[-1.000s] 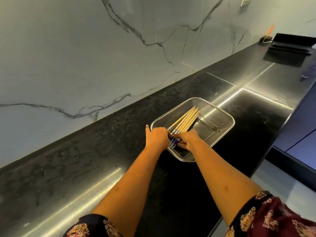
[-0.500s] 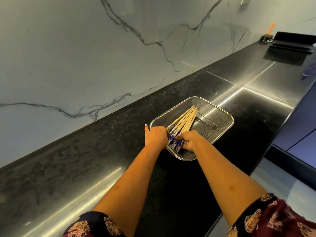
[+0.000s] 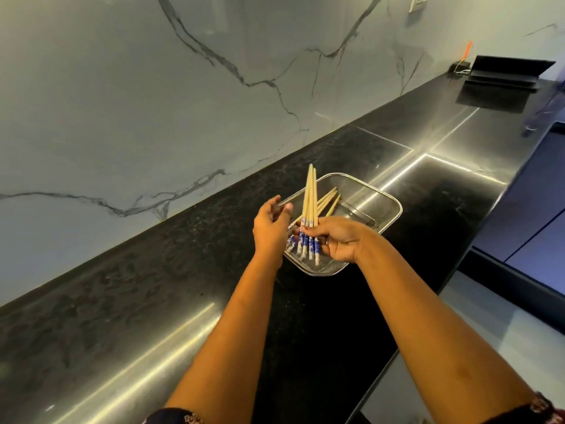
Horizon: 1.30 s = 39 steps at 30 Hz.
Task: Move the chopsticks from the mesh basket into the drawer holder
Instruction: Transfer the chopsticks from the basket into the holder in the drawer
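Several chopsticks (image 3: 309, 206) rise from right hand (image 3: 337, 240), patterned ends partly hidden.

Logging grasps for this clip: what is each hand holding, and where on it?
The right hand grips a bunch of chopsticks at their blue-patterned ends. The left hand is open, holding nothing.

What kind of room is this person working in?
Most likely a home kitchen: a long black stone countertop against a marble-look backsplash, with chopsticks in a mesh basket.
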Each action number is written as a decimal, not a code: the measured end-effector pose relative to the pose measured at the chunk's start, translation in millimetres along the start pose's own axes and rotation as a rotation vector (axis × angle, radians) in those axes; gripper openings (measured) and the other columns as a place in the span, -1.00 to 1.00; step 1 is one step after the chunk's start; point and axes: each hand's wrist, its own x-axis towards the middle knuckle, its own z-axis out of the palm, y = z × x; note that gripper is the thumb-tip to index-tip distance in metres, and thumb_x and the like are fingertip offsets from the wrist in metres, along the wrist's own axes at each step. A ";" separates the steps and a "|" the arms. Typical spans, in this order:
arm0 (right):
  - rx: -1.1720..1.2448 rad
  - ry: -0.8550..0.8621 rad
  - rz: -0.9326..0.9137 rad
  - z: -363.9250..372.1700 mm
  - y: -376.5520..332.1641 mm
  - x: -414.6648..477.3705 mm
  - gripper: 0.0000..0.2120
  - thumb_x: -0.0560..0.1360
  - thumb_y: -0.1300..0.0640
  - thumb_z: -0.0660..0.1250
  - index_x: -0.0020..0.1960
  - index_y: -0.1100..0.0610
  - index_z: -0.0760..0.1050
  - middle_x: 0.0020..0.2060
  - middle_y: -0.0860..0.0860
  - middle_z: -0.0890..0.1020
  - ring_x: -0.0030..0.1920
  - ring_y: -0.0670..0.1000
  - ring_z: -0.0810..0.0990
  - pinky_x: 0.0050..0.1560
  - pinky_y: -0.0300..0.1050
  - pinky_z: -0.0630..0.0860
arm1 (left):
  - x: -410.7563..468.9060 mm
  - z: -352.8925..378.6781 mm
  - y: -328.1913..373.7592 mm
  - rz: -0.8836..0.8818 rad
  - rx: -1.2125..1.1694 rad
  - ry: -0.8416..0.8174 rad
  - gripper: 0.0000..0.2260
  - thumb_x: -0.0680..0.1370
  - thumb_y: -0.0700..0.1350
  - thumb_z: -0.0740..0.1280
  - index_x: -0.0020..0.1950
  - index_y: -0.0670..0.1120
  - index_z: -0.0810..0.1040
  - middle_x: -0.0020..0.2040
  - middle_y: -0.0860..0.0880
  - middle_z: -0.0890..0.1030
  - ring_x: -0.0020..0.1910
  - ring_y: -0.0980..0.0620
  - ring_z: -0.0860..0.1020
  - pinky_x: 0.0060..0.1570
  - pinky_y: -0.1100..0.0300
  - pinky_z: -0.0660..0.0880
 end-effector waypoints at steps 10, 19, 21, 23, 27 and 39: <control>-0.281 -0.192 0.012 -4.2 43.3 -90.6 -0.89 0.54 0.33 0.27 -0.02 0.25 0.57 -0.26 0.12 0.69 -0.26 0.00 0.72 -0.24 -0.18 0.66 | -85.2 10.4 13.1 -0.381 -0.644 -0.251 -0.88 0.64 -0.23 0.12 0.03 -0.16 0.44 -0.27 -0.05 0.65 -0.35 0.09 0.67 -0.27 0.16 0.63; 0.460 0.132 -0.290 -45.3 146.6 -157.0 -0.45 0.60 -0.20 0.03 0.24 0.24 0.46 -0.09 0.14 0.63 -0.14 0.07 0.63 -0.13 -0.10 0.59 | -195.1 52.6 -11.5 -0.238 -0.779 -0.026 -0.88 0.64 -0.23 0.12 0.09 -0.11 0.43 -0.09 -0.05 0.62 -0.10 0.00 0.65 -0.09 0.12 0.56; 0.561 0.170 -0.323 -51.6 161.3 -165.6 -0.41 0.60 -0.22 -0.01 0.27 0.25 0.45 -0.02 0.19 0.62 -0.05 0.12 0.62 0.02 -0.03 0.55 | -220.7 66.1 -19.7 -0.239 -0.787 -0.012 -0.89 0.64 -0.21 0.13 0.03 -0.08 0.43 -0.08 -0.05 0.63 -0.08 0.00 0.65 -0.09 0.12 0.56; 0.595 0.211 -0.335 -56.3 171.3 -176.6 -0.39 0.60 -0.25 -0.03 0.26 0.24 0.45 0.04 0.21 0.62 0.04 0.17 0.61 0.08 0.00 0.55 | -242.4 77.4 -27.3 -0.240 -0.789 -0.017 -0.89 0.64 -0.20 0.13 0.03 -0.07 0.43 -0.05 -0.07 0.63 -0.05 -0.02 0.65 -0.02 0.09 0.56; 0.714 0.290 -0.353 -76.3 192.8 -202.2 -0.43 0.58 -0.27 -0.03 0.11 0.17 0.50 0.02 0.19 0.61 0.16 0.20 0.57 0.13 0.04 0.54 | -267.5 90.3 -34.2 -0.234 -0.819 -0.014 -0.89 0.64 -0.20 0.12 0.02 -0.08 0.42 -0.04 -0.08 0.62 -0.03 -0.03 0.64 0.11 0.06 0.53; 0.755 0.394 -0.387 -96.1 209.5 -224.8 -0.42 0.57 -0.30 -0.04 0.09 0.14 0.51 0.21 0.23 0.58 0.22 0.25 0.57 0.30 0.12 0.48 | -303.6 121.8 -46.8 -0.211 -0.786 -0.058 -0.90 0.64 -0.18 0.12 0.03 -0.06 0.42 -0.06 -0.06 0.64 0.00 -0.01 0.64 0.14 0.05 0.51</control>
